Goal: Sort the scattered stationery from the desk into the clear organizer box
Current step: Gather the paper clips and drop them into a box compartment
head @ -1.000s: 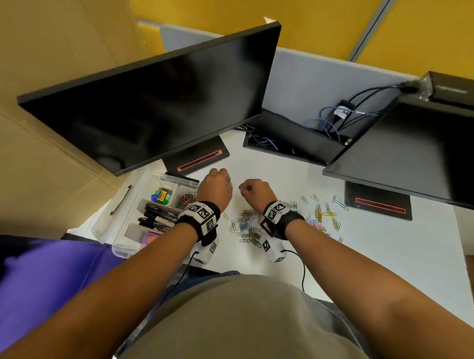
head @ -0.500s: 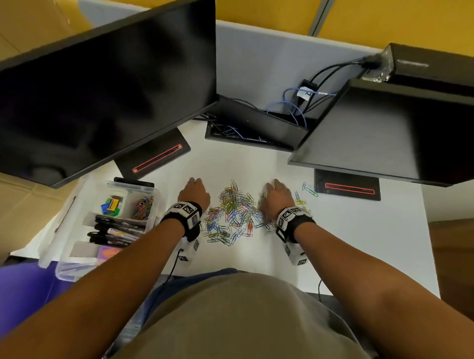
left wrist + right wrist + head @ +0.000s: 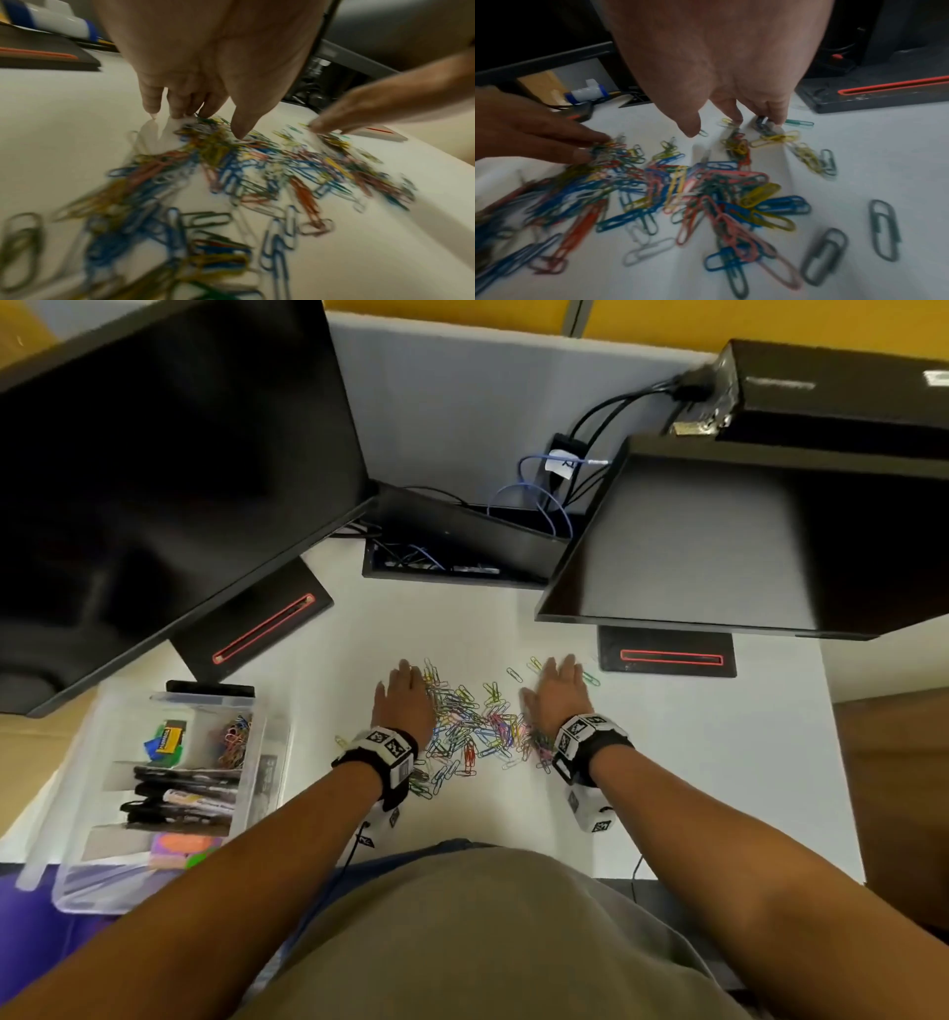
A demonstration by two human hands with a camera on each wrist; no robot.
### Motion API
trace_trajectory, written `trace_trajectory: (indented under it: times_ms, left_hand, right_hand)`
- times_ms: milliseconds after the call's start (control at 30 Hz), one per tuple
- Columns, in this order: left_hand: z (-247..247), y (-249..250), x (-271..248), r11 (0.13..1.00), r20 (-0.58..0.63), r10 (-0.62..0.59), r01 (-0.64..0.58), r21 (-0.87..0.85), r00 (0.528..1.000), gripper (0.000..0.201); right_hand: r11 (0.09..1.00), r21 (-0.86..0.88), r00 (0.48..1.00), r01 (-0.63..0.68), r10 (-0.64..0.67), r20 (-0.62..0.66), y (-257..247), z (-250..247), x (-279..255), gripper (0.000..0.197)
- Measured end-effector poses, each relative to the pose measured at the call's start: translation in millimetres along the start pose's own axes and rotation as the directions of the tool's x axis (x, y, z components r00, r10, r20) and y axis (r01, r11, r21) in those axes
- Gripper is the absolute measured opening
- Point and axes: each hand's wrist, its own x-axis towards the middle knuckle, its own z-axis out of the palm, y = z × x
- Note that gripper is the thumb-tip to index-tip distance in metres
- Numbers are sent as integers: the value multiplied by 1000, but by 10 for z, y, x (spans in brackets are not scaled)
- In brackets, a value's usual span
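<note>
Lots of paper clips lie in a messy heap on the white desk, so my job is not done. My left hand is flat on the left side of the heap. My right hand is flat on the right side. My fingers are stretched out and touch the clips and the desk, and they hold nothing. I think I am pushing the clips into one pile so I can scoop them up.

The clear box sits well off to my left, near the desk edge. It has some clips in its far corner part, dark pens in the middle, and some bright little things too. A few stray clips lie just past my right fingers. I must get those too.
</note>
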Motion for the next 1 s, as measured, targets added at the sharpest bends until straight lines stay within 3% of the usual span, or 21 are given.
trace_trajectory:
  times_ms: [167, 267, 333, 433, 633, 733, 1000]
  left_hand:
    - [53, 247, -54, 995, -11, 103, -103, 21, 995, 62]
    - [32, 228, -35, 993, -40, 115, -117, -30, 992, 55]
    - [5, 200, -26, 992, -40, 112, -114, -51, 993, 55]
    - [-23, 204, -21, 993, -40, 112, -113, -46, 993, 56]
    - [-55, 280, -38, 993, -65, 112, -114, -29, 992, 60]
    - [-69, 297, -22, 992, -59, 120, -122, -26, 991, 61]
    - [-89, 308, 9, 984, -74, 180, -179, 16, 981, 56]
  right_hand:
    - [971, -51, 967, 235, -239, -84, -294, 43, -87, 42]
    - [972, -29, 948, 232, -232, -218, -273, -34, -59, 29]
    - [988, -16, 959, 151, -150, -241, -151, -115, 13, 39]
    - [998, -61, 989, 5, -14, -146, 64, -220, 136, 64]
    - [996, -54, 997, -69, 67, -38, 166, -160, 209, 72]
    - [999, -28, 999, -37, 36, -40, 71, -130, 151, 66]
    - [971, -18, 971, 236, -237, -39, -273, 59, -92, 41]
